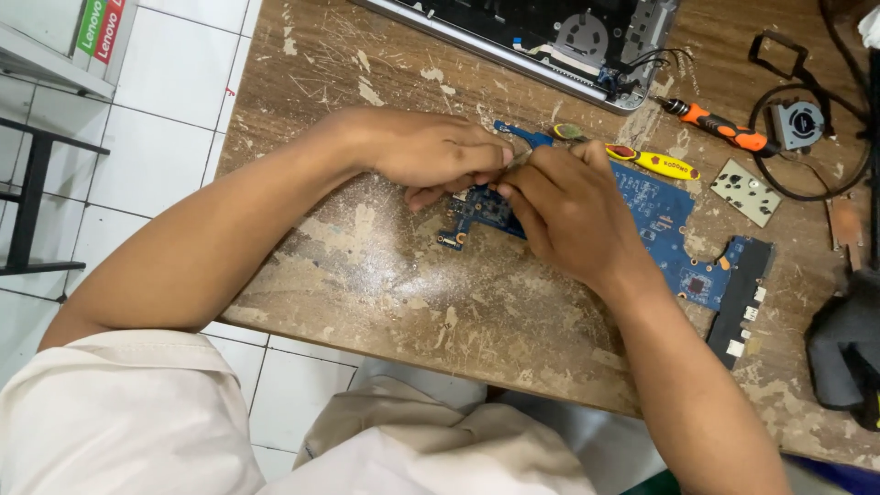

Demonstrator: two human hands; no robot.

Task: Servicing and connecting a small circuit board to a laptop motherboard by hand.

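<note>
Together, two hands, left hand (pixel 431 151), right hand (pixel 564 211), grips pinched on one blue circuit board (pixel 665 220)

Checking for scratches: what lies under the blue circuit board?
The blue circuit board lies flat on the scarred wooden table. Both hands cover its middle, hiding anything beneath it.

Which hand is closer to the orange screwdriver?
The right hand. It rests on the blue circuit board, below and to the left of the orange screwdriver. The left hand is farther away, on the other side of the right hand.
</note>
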